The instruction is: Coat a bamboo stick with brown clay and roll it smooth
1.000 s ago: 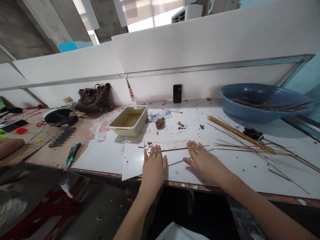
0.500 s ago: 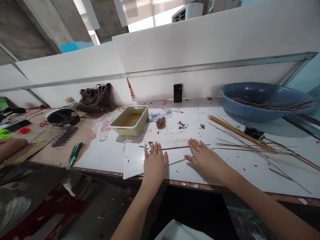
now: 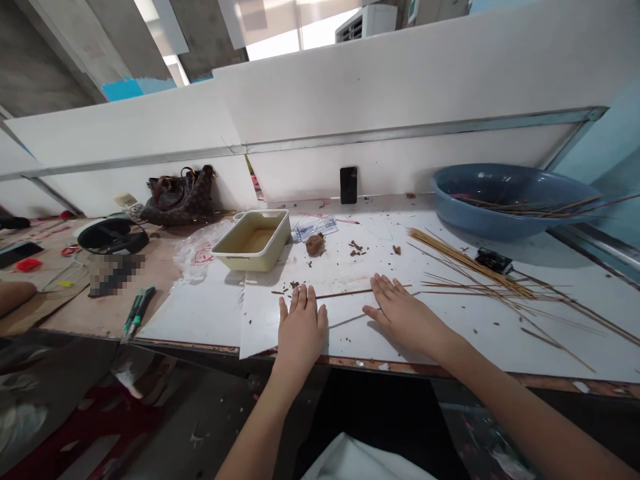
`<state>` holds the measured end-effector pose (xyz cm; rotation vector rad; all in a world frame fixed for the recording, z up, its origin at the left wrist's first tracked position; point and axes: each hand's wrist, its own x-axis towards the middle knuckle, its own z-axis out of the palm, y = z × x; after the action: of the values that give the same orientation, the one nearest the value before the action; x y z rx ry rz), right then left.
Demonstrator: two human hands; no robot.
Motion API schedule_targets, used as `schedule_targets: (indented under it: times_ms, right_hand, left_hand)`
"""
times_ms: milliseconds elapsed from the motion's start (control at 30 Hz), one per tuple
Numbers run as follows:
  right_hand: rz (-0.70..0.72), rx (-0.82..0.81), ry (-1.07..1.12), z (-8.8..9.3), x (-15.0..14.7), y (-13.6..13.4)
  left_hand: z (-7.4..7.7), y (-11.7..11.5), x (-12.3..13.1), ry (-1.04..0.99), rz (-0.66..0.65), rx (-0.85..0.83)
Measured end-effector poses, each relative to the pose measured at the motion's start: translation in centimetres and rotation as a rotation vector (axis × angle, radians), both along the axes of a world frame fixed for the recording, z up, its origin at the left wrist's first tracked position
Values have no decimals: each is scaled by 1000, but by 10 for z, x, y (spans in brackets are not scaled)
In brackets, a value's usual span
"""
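Left hand (image 3: 300,333): open, flat, palm down on the white sheet (image 3: 263,320), holding nothing.
Right hand (image 3: 406,319): open, flat, palm down, fingertips across the stick, not gripping.
Stick (image 3: 345,293): thin, brown, lying crosswise just beyond the left fingertips.
Nearby: wooden skewers (image 3: 470,267) to the right; brown lump (image 3: 315,245) ahead; cream tray (image 3: 253,241) ahead-left.

The person's forearms (image 3: 520,413) are bare down to the left hand (image 3: 300,333) and right hand (image 3: 407,320), and dark clothing (image 3: 380,413) shows below, with a white cloth (image 3: 360,460) at the front.
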<state>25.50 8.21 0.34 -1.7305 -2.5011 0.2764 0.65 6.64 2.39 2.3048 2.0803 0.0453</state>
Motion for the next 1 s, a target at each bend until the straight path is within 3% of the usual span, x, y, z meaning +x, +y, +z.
schedule_targets:
  times_ms: [233, 467, 733, 1000]
  right_hand:
    - [31, 116, 3, -23, 13, -45]
    - [-2, 2, -52, 1, 3, -4]
    - [1, 134, -12, -27, 12, -42]
    - [15, 49, -7, 0, 5, 1]
  left_hand:
    - [-19, -41, -16, 10, -43, 25]
    - [-3, -2, -7, -3, 7, -22]
    - [-23, -39, -16, 7, -39, 87]
    - [-2, 5, -11, 1, 0, 56]
